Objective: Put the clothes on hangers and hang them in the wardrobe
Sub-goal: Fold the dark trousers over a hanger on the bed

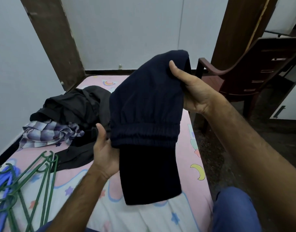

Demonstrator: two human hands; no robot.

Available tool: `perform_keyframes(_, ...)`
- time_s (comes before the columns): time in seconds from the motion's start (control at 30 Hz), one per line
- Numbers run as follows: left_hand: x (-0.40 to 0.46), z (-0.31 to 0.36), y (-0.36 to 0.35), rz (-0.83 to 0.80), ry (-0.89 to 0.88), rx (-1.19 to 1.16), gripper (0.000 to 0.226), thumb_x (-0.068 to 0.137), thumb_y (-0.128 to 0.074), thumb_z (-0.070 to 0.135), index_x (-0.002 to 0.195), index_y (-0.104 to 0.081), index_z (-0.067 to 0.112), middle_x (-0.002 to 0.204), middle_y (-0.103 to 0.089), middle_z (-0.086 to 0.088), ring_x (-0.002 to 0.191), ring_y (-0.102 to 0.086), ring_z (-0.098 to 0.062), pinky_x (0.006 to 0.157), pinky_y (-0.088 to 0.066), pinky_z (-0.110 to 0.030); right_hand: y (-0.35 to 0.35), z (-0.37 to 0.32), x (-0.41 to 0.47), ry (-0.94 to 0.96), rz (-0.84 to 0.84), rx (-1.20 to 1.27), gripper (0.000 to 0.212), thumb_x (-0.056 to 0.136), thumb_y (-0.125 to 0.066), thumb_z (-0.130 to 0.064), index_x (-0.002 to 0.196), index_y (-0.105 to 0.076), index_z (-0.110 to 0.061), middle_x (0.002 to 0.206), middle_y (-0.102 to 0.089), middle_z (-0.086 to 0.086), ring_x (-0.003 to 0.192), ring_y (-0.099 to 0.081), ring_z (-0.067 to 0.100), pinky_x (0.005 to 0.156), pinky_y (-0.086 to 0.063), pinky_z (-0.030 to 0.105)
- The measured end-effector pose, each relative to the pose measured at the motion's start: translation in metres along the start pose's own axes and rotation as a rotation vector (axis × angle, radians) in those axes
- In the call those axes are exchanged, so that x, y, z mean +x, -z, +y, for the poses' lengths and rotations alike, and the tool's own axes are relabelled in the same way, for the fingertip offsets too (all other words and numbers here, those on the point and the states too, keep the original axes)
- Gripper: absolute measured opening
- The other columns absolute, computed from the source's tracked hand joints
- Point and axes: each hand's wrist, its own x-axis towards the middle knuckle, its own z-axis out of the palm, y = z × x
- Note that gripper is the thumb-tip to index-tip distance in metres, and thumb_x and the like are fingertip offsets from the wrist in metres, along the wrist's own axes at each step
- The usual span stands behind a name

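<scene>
Holding folded navy trousers (pixel 144 104), both hands (pixel 192 91), no readable label.

Navy trousers (pixel 147 104) held up over bed (pixel 190 166), folded, elastic waistband toward camera. Right hand (pixel 192 92) grips upper fold, thumb on top. Left hand (pixel 105 153) holds waistband's left edge. Black clothes (pixel 76 104) and checked shirt (pixel 48 131) heaped behind. Green hangers (pixel 41 178) and blue hangers (pixel 3 181) at left. Brown chair (pixel 251 71) at right.
</scene>
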Motion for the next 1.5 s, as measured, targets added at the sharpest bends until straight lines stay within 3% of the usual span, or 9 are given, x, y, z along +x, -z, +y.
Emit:
perform_keyframes(0.2, -0.031, 0.010, -0.017, 0.051, 0.114, 0.257, 0.073, 0.022, -0.104, 0.033, 0.086, -0.082, 0.007, 0.092, -0.077, -0.014, 0.080, -0.076, -0.024, 0.064, -0.061, -0.032, 0.019, 0.028, -0.009, -0.212, 0.034, -0.051, 0.034, 0.084, -0.070, -0.039, 0.102, -0.073, -0.010, 0.099, -0.075, 0.007, 0.082, -0.074, 0.017, 0.068, -0.062, 0.030)
perform_keyframes(0.37, -0.010, 0.017, -0.019, 0.071, 0.170, 0.303, 0.065, 0.033, -0.102, 0.028, 0.091, -0.082, 0.006, 0.097, -0.077, -0.015, 0.082, -0.076, -0.024, 0.066, -0.061, -0.031, 0.044, 0.047, 0.005, -0.332, 0.135, -0.011, 0.032, 0.090, -0.071, -0.032, 0.108, -0.069, -0.006, 0.103, -0.074, 0.011, 0.091, -0.072, 0.023, 0.090, -0.057, 0.037)
perform_keyframes(0.5, 0.051, 0.028, -0.028, 0.173, 0.114, 0.334, 0.024, 0.078, -0.066, 0.026, 0.087, -0.083, 0.011, 0.094, -0.077, -0.010, 0.082, -0.075, -0.019, 0.070, -0.060, -0.028, 0.062, 0.032, 0.051, -0.217, 0.210, 0.027, 0.037, 0.092, -0.072, -0.030, 0.120, -0.063, -0.008, 0.124, -0.065, 0.013, 0.124, -0.061, 0.027, 0.114, -0.044, 0.044)
perform_keyframes(0.73, 0.167, 0.050, -0.034, 0.128, 0.017, 0.317, 0.025, 0.094, -0.059, 0.024, 0.104, -0.076, 0.008, 0.105, -0.074, -0.012, 0.095, -0.071, -0.024, 0.086, -0.059, -0.033, 0.096, 0.002, 0.135, 0.083, 0.278, 0.165, 0.037, 0.092, -0.069, -0.024, 0.120, -0.066, 0.000, 0.117, -0.071, 0.015, 0.114, -0.069, 0.027, 0.102, -0.054, 0.039)
perform_keyframes(0.9, 0.218, 0.002, 0.029, 0.400, 0.192, 0.435, 0.023, 0.101, -0.051, 0.024, 0.096, -0.069, 0.010, 0.077, -0.075, -0.007, 0.077, -0.071, -0.022, 0.064, -0.058, -0.026, 0.134, 0.081, 0.166, -0.184, 0.482, 0.138, 0.029, 0.101, -0.056, -0.035, 0.096, -0.073, -0.012, 0.088, -0.075, 0.008, 0.074, -0.073, 0.020, 0.065, -0.060, 0.029)
perform_keyframes(1.03, 0.196, -0.051, 0.100, 0.598, 0.438, 0.434, 0.018, 0.100, -0.054, 0.022, 0.101, -0.068, 0.010, 0.084, -0.074, -0.012, 0.081, -0.067, -0.027, 0.063, -0.061, -0.033, 0.143, 0.188, 0.117, -0.598, 0.456, 0.055, 0.047, 0.098, -0.056, -0.048, 0.116, -0.075, -0.010, 0.103, -0.078, 0.011, 0.086, -0.074, 0.025, 0.067, -0.060, 0.031)
perform_keyframes(1.23, 0.161, -0.072, 0.124, 0.557, 0.473, 0.360, 0.031, 0.101, -0.055, 0.030, 0.119, -0.067, 0.009, 0.116, -0.072, -0.016, 0.105, -0.068, -0.032, 0.086, -0.055, -0.040, 0.129, 0.220, 0.077, -0.536, 0.452, 0.222, 0.056, 0.097, -0.054, -0.060, 0.124, -0.072, -0.014, 0.118, -0.074, 0.012, 0.110, -0.070, 0.029, 0.093, -0.055, 0.039)
perform_keyframes(1.33, 0.149, -0.074, 0.117, 0.607, 0.539, 0.469, 0.030, 0.099, -0.057, 0.032, 0.113, -0.069, 0.007, 0.098, -0.076, -0.016, 0.093, -0.069, -0.031, 0.076, -0.055, -0.036, 0.107, 0.224, 0.062, -0.578, 0.410, 0.207, 0.046, 0.098, -0.061, -0.048, 0.122, -0.072, -0.010, 0.115, -0.075, 0.014, 0.109, -0.071, 0.030, 0.094, -0.055, 0.041)
perform_keyframes(1.5, 0.116, -0.076, 0.115, 0.505, 0.538, 0.571, 0.023, 0.081, -0.071, 0.028, 0.096, -0.074, 0.011, 0.082, -0.061, -0.012, 0.062, -0.057, -0.021, 0.053, -0.041, -0.027, 0.084, 0.233, 0.034, -0.636, 0.468, 0.150, 0.020, 0.102, -0.052, -0.007, 0.116, -0.062, 0.002, 0.085, -0.076, 0.017, 0.064, -0.074, 0.023, 0.050, -0.058, 0.028)
